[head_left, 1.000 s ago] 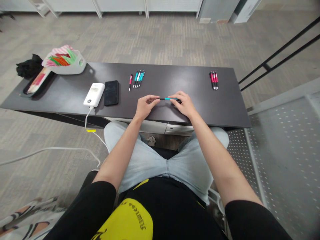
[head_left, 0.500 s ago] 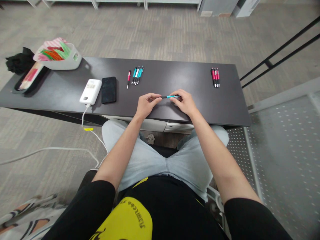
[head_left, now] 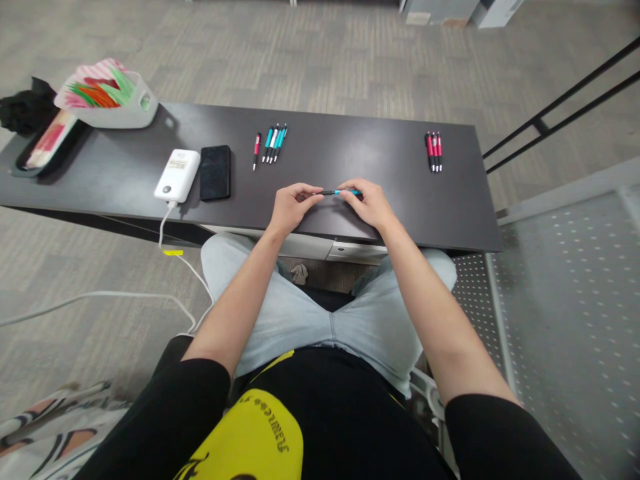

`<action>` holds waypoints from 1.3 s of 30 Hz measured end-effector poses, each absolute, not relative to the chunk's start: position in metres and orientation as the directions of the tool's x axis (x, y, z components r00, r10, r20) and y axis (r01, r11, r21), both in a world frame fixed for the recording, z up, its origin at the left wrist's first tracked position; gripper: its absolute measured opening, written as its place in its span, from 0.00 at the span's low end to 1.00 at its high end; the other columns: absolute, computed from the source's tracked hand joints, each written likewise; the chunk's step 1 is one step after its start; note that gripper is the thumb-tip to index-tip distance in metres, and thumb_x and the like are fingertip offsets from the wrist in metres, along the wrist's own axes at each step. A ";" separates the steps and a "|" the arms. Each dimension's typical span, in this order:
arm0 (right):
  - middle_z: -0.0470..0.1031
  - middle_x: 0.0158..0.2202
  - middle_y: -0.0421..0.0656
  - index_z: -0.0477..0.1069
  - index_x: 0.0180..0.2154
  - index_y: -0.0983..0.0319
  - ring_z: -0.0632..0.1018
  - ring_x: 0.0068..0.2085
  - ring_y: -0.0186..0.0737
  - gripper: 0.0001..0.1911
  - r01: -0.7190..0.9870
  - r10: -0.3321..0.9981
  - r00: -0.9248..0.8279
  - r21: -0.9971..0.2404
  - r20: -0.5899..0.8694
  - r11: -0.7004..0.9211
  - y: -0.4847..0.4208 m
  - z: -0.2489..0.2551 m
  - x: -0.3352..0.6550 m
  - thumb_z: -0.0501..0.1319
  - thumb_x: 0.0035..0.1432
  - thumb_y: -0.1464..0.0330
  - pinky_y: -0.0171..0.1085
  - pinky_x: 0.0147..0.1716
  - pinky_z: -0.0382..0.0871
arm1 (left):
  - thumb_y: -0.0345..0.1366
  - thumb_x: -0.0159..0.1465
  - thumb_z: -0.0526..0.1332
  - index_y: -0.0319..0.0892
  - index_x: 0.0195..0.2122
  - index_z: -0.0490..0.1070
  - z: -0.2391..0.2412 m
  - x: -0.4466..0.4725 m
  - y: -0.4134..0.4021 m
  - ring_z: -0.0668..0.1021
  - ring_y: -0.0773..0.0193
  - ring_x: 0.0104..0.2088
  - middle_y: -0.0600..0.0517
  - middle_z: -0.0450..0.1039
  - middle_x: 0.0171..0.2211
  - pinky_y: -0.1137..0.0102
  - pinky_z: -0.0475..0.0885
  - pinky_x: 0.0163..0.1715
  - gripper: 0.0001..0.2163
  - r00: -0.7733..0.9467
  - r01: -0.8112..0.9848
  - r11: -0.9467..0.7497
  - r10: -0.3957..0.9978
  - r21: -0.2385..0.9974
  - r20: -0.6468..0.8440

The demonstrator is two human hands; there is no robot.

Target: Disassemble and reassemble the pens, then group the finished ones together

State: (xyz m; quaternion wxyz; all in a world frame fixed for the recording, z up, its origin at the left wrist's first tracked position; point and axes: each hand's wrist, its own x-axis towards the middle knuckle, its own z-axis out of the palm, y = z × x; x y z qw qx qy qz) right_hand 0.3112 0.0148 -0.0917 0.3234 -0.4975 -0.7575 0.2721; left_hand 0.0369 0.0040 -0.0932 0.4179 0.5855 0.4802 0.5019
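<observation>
Right above the near edge of the dark table point(head_left: 350, 153), in the head view, both hands meet on one teal pen point(head_left: 336, 193); the left hand point(head_left: 290, 208) pinches its dark tip end between thumb and fingertips, and the right hand point(head_left: 367, 203) grips the teal barrel end, so the pen lies level between them, just over the table top. Farther back on the table, left of the hands, a row of teal pens point(head_left: 274, 143) lies beside a single red pen point(head_left: 256, 151); toward the table's right end lie three red pens point(head_left: 434, 151). Left again on the table sit a black phone point(head_left: 215, 173) and a white power bank point(head_left: 177, 175), side by side; a white basket point(head_left: 107, 100) stands at the table's far left corner.
</observation>
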 end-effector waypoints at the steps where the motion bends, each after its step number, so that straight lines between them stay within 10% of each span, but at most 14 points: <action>1: 0.91 0.48 0.49 0.90 0.53 0.50 0.88 0.50 0.61 0.20 0.571 0.930 -0.292 -0.740 0.223 0.356 0.014 -0.091 0.311 0.73 0.83 0.43 0.58 0.61 0.86 | 0.43 0.62 0.89 0.49 0.39 0.96 -0.094 0.036 0.004 0.80 0.56 0.34 0.50 0.89 0.33 0.61 0.77 0.39 0.09 0.035 0.143 -0.190 0.982 0.971 0.187; 39: 0.91 0.40 0.48 0.87 0.37 0.51 0.90 0.50 0.61 0.25 0.559 0.906 -0.380 -0.735 0.184 0.384 0.014 -0.084 0.308 0.72 0.86 0.45 0.55 0.58 0.85 | 0.31 0.63 0.87 0.48 0.37 0.94 -0.087 0.040 0.002 0.78 0.58 0.33 0.52 0.86 0.31 0.62 0.74 0.37 0.06 0.068 0.278 -0.173 0.985 0.945 0.161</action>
